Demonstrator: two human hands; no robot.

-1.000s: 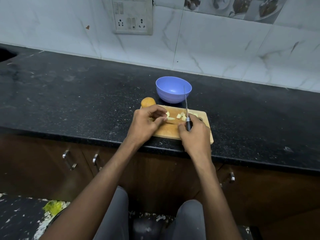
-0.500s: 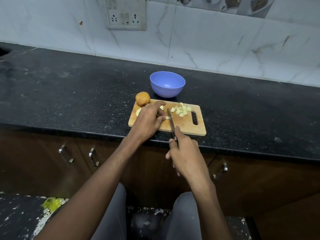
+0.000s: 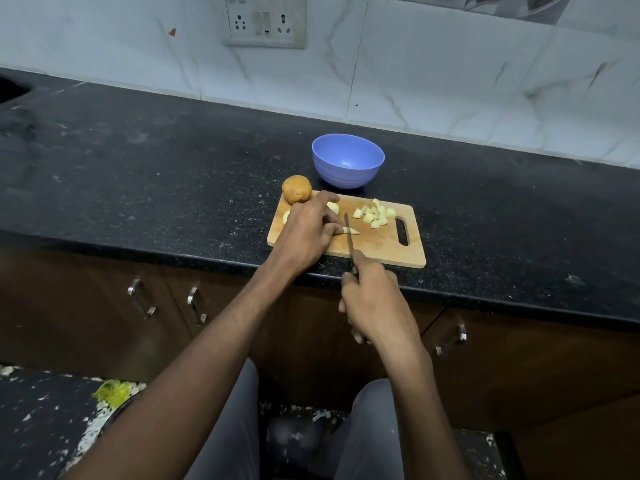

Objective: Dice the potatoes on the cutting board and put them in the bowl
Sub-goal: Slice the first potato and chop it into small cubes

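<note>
Whole potato: one round, brown-skinned whole potato (image 3: 296,194) sits at the far left corner of the board, uncut. I judge it firm and fairly heavy for its size, and liable to roll until it is halved, so it is best held from above with curled fingers.
Left hand: the left hand (image 3: 308,230) lies on the board with its fingers curled down, pinning a pale peeled potato strip (image 3: 350,231) by its left end. A pale potato piece (image 3: 333,207) shows past the fingers and another peeks out at the hand's left edge; what else lies under the palm is hidden.
Knife: one slim dark-handled kitchen knife (image 3: 349,237) stands blade-down across the strip, just beside the left fingertips.
Right hand: the right hand (image 3: 375,299) is wrapped round the knife handle, held out over the counter's front edge.
Cutting board: one rectangular light wooden cutting board (image 3: 381,249) with a slot handle at its right end lies near the front of the black speckled stone counter (image 3: 138,161).
Diced pile: a cluster of roughly ten pale potato cubes (image 3: 374,213) rests toward the board's right; overlap prevents an exact count. They look wet and slippery, easier scooped than pinched.
Bowl: one blue round plastic bowl (image 3: 347,160) stands just behind the board and shows nothing inside.
</note>
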